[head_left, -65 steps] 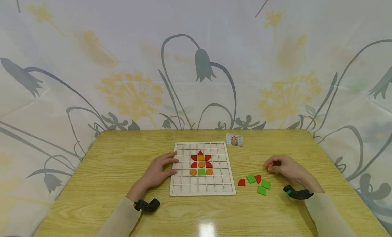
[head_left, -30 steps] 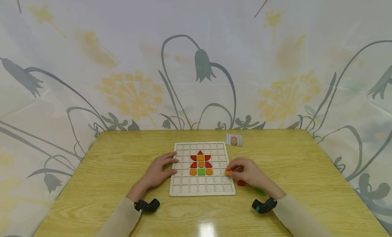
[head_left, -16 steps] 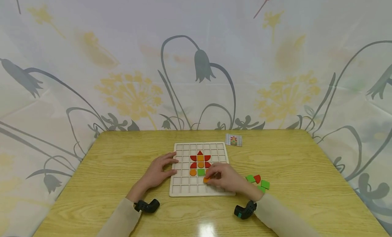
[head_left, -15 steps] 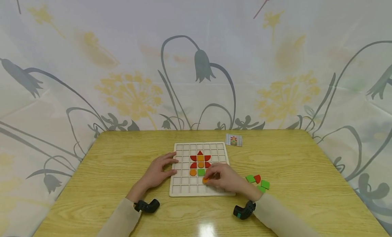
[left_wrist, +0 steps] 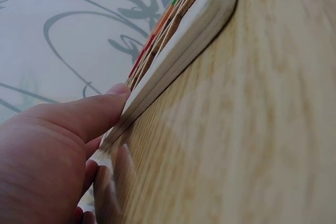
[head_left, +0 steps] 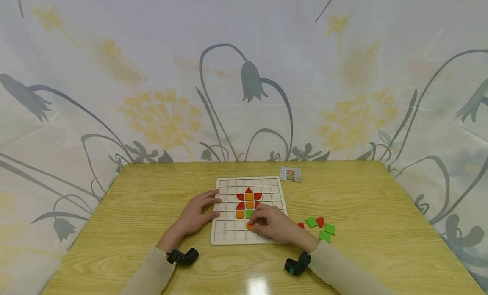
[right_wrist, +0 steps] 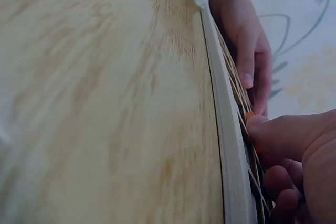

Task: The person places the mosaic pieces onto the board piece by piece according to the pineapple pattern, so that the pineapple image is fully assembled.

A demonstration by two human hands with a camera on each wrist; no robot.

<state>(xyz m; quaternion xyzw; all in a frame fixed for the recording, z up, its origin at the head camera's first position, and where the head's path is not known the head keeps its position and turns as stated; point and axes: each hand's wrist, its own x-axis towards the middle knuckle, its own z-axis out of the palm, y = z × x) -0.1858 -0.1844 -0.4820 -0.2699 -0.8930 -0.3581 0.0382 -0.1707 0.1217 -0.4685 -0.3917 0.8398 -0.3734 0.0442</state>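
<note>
A pale wooden grid board [head_left: 227,236] lies on the table, partly filled with flat coloured tiles. My right hand [head_left: 275,222] pinches a round orange tile [head_left: 249,226] low over the board's middle column, just below the green square tile [head_left: 249,214] in the pattern. Seen from the right wrist, thumb and finger hold that tile close to the grid. My left hand [head_left: 196,211] rests along the board's left edge, fingers extended; in the left wrist view its thumb [left_wrist: 105,109] lies on the rim. Red, orange and green tiles form a figure above, part of it hidden by the right hand.
Right of the board lie loose green tiles [head_left: 329,229] and red quarter-circle tiles [head_left: 320,222]. A small picture card [head_left: 290,174] with a similar coloured figure sits beyond the board's upper right corner. A flower-patterned cloth [head_left: 244,125] hangs behind the wooden table [head_left: 160,176].
My right hand has carried the round orange tile leftward from beside the loose tiles onto the board, to below the green square. The left hand has stayed at the board's edge.
</note>
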